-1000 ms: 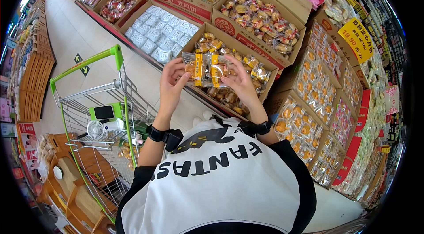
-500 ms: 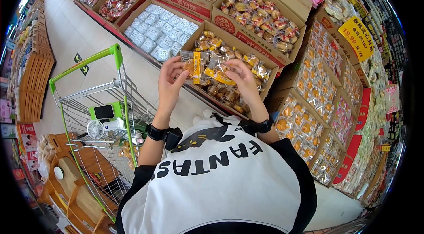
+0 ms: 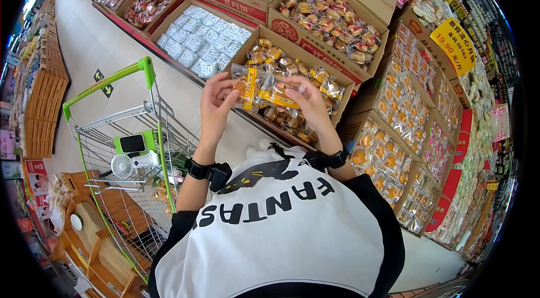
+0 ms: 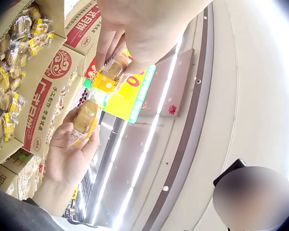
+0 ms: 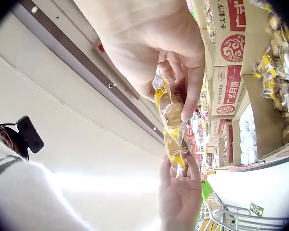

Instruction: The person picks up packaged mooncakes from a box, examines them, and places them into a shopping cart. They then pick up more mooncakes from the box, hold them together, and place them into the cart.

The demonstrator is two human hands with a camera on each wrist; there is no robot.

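In the head view my left hand point(image 3: 217, 100) pinches a wrapped mooncake point(image 3: 243, 88) with a yellow band by its left side, thumb in front. My right hand point(image 3: 309, 102) grips a second wrapped mooncake point(image 3: 277, 94), tilted, its yellow label slanting across. Both packets are raised over an open carton point(image 3: 337, 104) of similar mooncakes. The left wrist view shows the left packet point(image 4: 113, 71) between thumb and fingers, with the right packet point(image 4: 86, 115) beyond it. From the right wrist, the clear wrapper of the right packet point(image 5: 172, 108) hangs in front of the left hand point(image 5: 180, 199).
A shopping cart point(image 3: 112, 112) with green trim stands at the left, a small white fan point(image 3: 121, 166) and a phone point(image 3: 133, 142) at its handle end. A carton of white packets point(image 3: 203, 39) lies ahead. Tiered boxes of wrapped pastries point(image 3: 402, 123) flank the right side.
The two packets were upright side by side. The right hand has since tilted its packet, turning the yellow band from vertical to slanting. The left packet has stayed nearly in place.
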